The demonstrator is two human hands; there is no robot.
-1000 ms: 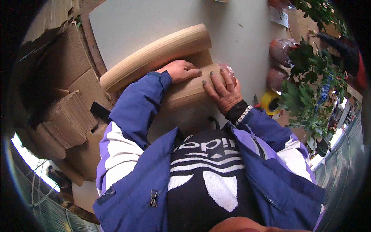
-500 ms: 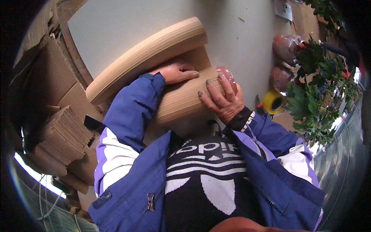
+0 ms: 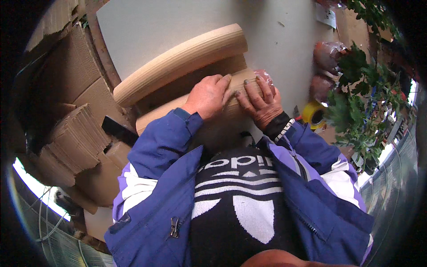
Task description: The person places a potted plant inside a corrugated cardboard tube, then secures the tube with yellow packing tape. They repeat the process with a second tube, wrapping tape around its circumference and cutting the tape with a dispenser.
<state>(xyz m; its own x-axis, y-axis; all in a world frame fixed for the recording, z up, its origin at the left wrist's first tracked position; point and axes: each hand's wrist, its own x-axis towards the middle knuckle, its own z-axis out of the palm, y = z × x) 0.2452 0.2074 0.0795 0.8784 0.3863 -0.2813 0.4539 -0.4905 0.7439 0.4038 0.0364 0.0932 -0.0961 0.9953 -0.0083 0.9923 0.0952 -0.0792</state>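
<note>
Left hand point(image 3: 208, 95) and right hand point(image 3: 262, 104) rest on curled corrugated cardboard point(image 3: 182, 58)

At the far left, a stack of flattened cardboard pieces point(image 3: 78, 138) shows its layered edges. A dark flat object point(image 3: 118, 129) lies just beside it, near the left sleeve point(image 3: 158, 133) of a navy, white and purple jacket.

In the middle, the tan corrugated cardboard lies on a pale grey tabletop point(image 3: 284, 49). Its far side is curled into a long, slightly bowed tube that slants up toward the right; its near side curves over beneath both hands, with a shadowed hollow between. The left hand lies over the near curl with its fingers close together and their tips almost at the right hand. The right hand lies farther along the same curl, its fingers spread over the top. The undersides are hidden, so whether either hand closes around the curl cannot be told. A pinkish-red object in shiny film point(image 3: 265, 76) shows at the curl's right end, just beside the right fingers. A pale beaded band point(image 3: 284, 130) circles the right wrist.

Farther right lie a yellow tape roll point(image 3: 307, 112) and two reddish film-wrapped bundles point(image 3: 330, 58). Green leafy stems point(image 3: 342, 113) partly overlap these bundles at the far right.
</note>
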